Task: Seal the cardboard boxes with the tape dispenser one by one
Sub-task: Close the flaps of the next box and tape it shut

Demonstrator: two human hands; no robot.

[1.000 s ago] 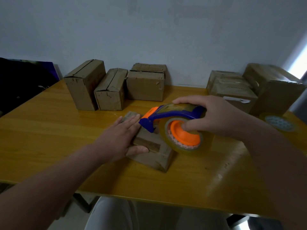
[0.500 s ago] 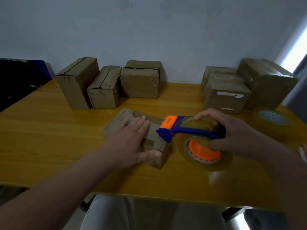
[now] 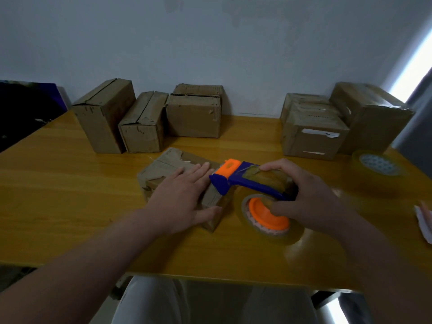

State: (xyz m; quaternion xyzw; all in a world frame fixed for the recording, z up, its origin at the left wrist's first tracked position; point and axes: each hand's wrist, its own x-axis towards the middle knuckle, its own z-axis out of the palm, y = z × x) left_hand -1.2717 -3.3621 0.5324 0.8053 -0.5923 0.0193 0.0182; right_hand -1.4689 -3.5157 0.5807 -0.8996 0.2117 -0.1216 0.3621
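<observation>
Pressing down: the left hand [image 3: 180, 199] lies flat on top of the small cardboard box [image 3: 163, 167]. Its fingers are straight and close together, and the thumb is spread out along the box's near side.
Gripping: the right hand [image 3: 311, 197] curls round the tape dispenser [image 3: 236, 177], with the fingers over the top of the blue handle and the thumb against the orange hub.
Dispenser head: the orange-and-blue tip sits at the box's right top edge, just beside the left fingertips.
Loaded tape roll [image 3: 266, 230]: clear, and low over the table just right of the box. Whether it touches the table cannot be told.
Box in work: near the middle of the yellow table [image 3: 70, 183], with torn top flaps.
Far-left edge: three closed boxes [image 3: 142, 127] stand side by side against the wall.
Far-right corner: stacked boxes [image 3: 371, 118] stand there. The front one carries white label strips [image 3: 320, 133], which are too blurred to read.
Right edge: a spare tape roll [image 3: 378, 167] lies flat.
</observation>
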